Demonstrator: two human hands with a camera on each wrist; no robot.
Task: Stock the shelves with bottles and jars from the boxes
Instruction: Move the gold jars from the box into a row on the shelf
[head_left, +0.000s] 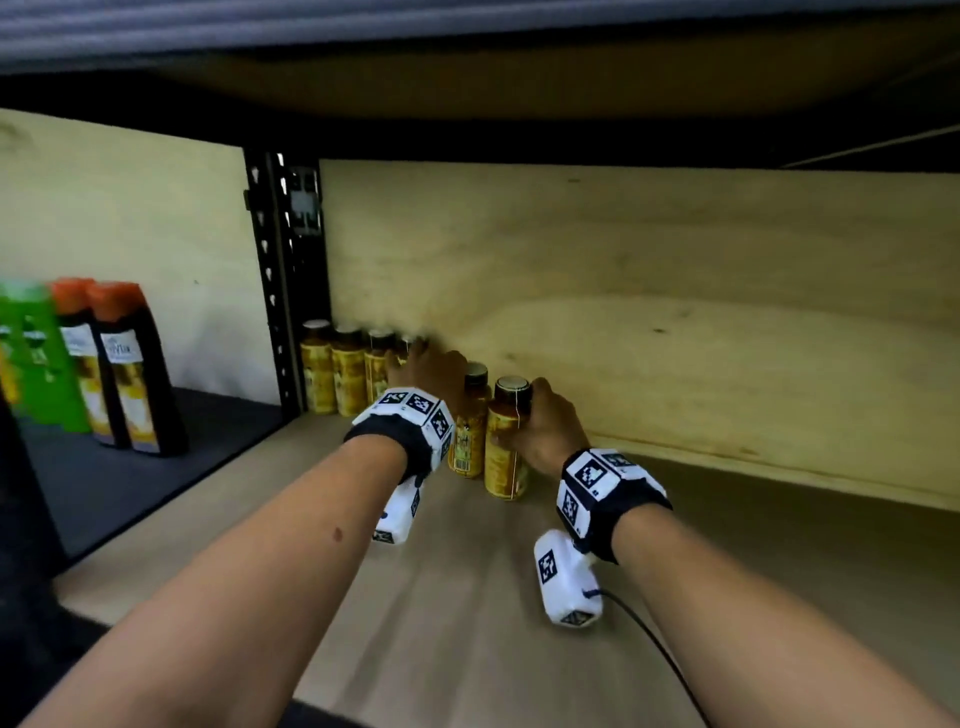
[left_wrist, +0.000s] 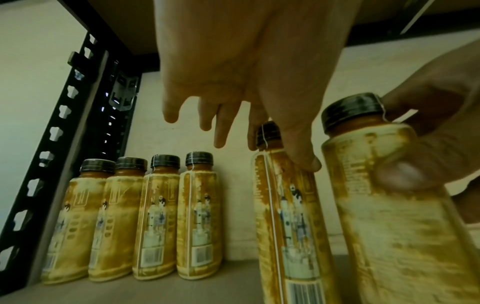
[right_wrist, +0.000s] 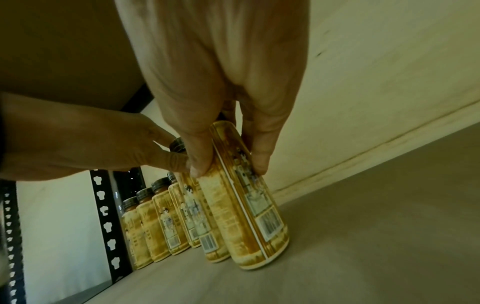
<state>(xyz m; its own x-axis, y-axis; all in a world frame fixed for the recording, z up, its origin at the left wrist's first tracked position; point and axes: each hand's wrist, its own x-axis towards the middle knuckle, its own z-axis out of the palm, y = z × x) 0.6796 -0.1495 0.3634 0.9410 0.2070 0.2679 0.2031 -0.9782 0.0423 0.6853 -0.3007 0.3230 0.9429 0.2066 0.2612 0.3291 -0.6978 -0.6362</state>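
Several yellow-labelled bottles with black caps (head_left: 343, 374) stand in a row at the back left of the wooden shelf (head_left: 727, 545). Two more bottles stand just right of the row, nearer to me. My left hand (left_wrist: 280, 155) pinches the neck of the left bottle (left_wrist: 285, 205) between thumb and index finger, with its other fingers stretched out. My right hand (right_wrist: 230, 168) grips the right bottle (right_wrist: 246, 216) round its upper body; the bottle's base is on the board. In the head view my left hand (head_left: 431, 369) hides part of its bottle (head_left: 470, 431).
A black perforated upright (head_left: 280, 280) bounds the bay on the left. Beyond it stand dark bottles with orange caps (head_left: 124, 364) and green ones (head_left: 36, 353). A plywood back panel (head_left: 623, 249) and the upper shelf (head_left: 519, 83) close the bay. The board runs on to the right.
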